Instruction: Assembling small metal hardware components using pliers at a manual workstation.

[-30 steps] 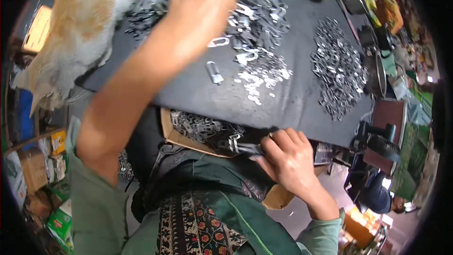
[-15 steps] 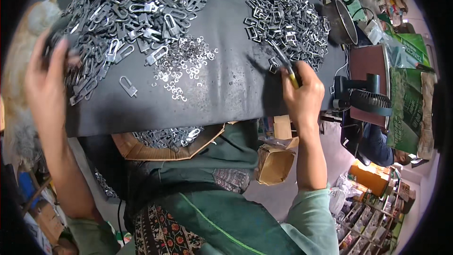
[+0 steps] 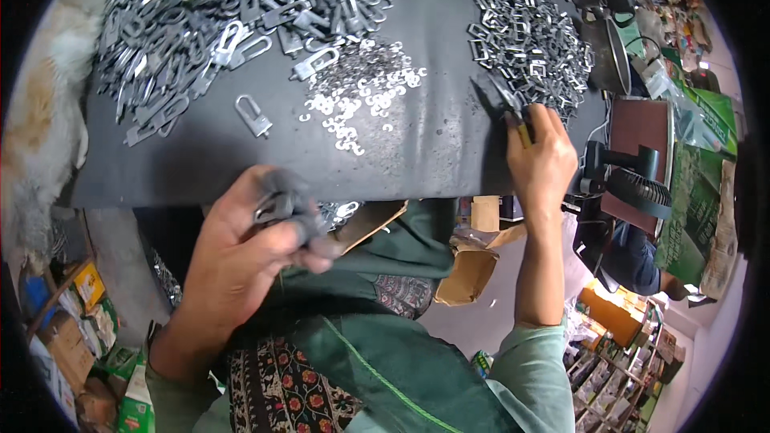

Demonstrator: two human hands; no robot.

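Green pouch: a glossy green bag with a paler panel (image 3: 696, 184) at the right edge, just beside the dark red board
Yellow and green packets: small printed packs (image 3: 92, 305) stacked at the lower left, on the floor below the counter
Brown paper bag: open, crumpled (image 3: 469, 271), under the counter edge
Shelf goods: rows of small colourful packs (image 3: 618, 369) at lower right, too small to tell
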